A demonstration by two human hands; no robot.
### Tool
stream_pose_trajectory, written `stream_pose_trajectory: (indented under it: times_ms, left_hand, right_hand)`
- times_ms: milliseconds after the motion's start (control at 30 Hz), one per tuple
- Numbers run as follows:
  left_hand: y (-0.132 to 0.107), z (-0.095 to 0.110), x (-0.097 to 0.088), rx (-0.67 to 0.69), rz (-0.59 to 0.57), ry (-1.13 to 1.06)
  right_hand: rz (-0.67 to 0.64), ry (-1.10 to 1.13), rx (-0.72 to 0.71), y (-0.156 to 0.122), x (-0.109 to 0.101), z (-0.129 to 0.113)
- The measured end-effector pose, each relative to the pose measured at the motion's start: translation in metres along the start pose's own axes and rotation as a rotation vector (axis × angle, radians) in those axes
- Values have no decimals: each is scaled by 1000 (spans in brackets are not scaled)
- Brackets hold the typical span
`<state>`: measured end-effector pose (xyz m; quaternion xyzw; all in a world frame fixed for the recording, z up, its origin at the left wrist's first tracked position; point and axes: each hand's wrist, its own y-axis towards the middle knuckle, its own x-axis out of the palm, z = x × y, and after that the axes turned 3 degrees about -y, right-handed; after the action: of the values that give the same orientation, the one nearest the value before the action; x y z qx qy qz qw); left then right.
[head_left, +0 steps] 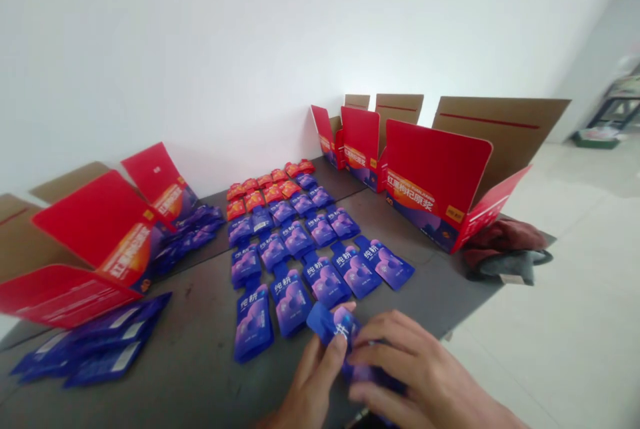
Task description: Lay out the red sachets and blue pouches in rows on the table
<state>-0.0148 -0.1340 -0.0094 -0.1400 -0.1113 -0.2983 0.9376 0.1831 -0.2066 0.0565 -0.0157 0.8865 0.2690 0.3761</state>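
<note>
Blue foil spouted pouch sits pinched between both hands, its long axis slanting from upper left toward lower right. The left hand is nearer its upper end, thumb pressed on its face; the right hand curls its fingers over the lower part. Just ahead, rows of matching blue pouches lie on a grey table top, with open red cardboard display boxes beyond.

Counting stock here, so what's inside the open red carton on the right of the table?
From this view, the open red carton shows only its raised brown cardboard flap and red side flap. Its red front flap hides the interior, so any contents cannot be seen.
</note>
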Motion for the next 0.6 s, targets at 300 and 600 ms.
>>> stream_pose_trajectory:
  times_ms: [300, 600]
  left_hand:
    - [2, -9, -7, -34, 242, 153]
    - [7, 17, 15, 122, 81, 371]
  right_hand:
    - [-271, 357, 598, -22, 0, 31]
    - [-221, 417, 499, -25, 9, 33]
